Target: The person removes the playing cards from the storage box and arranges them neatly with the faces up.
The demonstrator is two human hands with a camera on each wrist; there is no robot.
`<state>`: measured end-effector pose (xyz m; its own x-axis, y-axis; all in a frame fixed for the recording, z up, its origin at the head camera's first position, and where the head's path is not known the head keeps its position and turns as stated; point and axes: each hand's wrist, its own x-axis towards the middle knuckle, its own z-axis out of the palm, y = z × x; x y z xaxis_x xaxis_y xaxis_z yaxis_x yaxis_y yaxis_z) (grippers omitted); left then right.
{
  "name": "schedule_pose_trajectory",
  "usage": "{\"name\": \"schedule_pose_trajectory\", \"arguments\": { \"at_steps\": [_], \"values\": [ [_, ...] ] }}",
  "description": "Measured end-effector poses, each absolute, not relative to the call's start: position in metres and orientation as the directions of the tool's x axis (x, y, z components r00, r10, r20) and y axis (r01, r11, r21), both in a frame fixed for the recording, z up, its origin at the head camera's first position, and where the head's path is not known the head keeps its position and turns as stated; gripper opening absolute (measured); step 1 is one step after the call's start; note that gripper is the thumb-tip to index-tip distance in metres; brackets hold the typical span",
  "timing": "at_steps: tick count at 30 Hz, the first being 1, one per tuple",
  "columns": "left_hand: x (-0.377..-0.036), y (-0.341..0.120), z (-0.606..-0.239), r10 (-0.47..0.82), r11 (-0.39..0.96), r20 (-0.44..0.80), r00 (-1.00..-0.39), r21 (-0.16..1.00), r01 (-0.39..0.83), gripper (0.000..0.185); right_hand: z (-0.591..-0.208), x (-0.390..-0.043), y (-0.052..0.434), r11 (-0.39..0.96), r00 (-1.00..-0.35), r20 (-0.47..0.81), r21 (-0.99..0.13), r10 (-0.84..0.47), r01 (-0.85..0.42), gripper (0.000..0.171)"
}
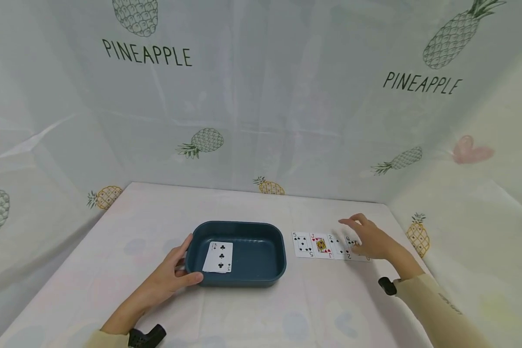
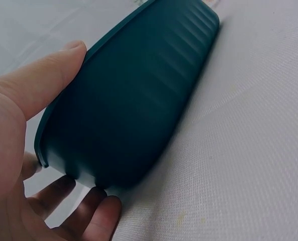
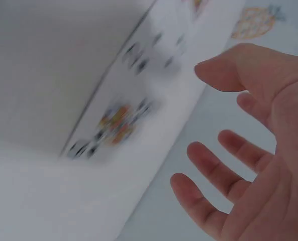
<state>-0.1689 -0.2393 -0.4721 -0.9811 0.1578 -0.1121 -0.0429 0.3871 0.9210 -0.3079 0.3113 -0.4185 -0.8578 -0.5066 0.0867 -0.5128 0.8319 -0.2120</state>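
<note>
My left hand (image 1: 170, 274) grips the left end of a dark teal rectangular tray (image 1: 261, 283), thumb at the near rim and fingers round the end wall. In the left wrist view the thumb (image 2: 53, 75) lies along the rim and the fingertips touch the wall. Inside the tray, at its left, lies a three of clubs (image 1: 218, 257) face up. My right hand (image 1: 369, 239) hovers over the right end of a row of face-up playing cards, its fingers loosely bent and holding nothing. The row includes a five (image 1: 303, 244), a jack of hearts (image 1: 321, 246) and a two (image 1: 337, 244); the hand partly covers the rightmost card.
A pale patterned cloth (image 1: 243, 319) covers the table. White sheets with pineapple prints (image 1: 206, 140) hang behind it and at both sides. The row of cards lies just right of the tray. A black wrist strap (image 1: 387, 286) sits on the right sleeve.
</note>
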Motion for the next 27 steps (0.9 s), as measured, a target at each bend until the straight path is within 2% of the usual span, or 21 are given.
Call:
{"name": "schedule_pose_trajectory", "arguments": {
  "at_steps": [14, 20, 27],
  "values": [
    [-0.170, -0.240, -0.476, 0.164, 0.367, -0.120, -0.979, 0.929, -0.052, 0.110, -0.410, -0.290, 0.170, 0.646, -0.786, 0.247, -0.459, -0.566, -0.610, 0.062],
    [-0.170, -0.241, -0.476, 0.166, 0.373, -0.104, -0.981, 0.927, -0.035, 0.111, -0.402, -0.280, 0.116, 0.590, -0.726, 0.236, -0.450, -0.646, -0.671, 0.062],
    [-0.169, -0.240, -0.474, 0.156, 0.384, -0.118, -0.981, 0.922, -0.050, 0.111, -0.395, -0.271, 0.072, 0.568, -0.622, 0.069, -0.340, -0.780, -0.750, 0.067]
  ]
}}
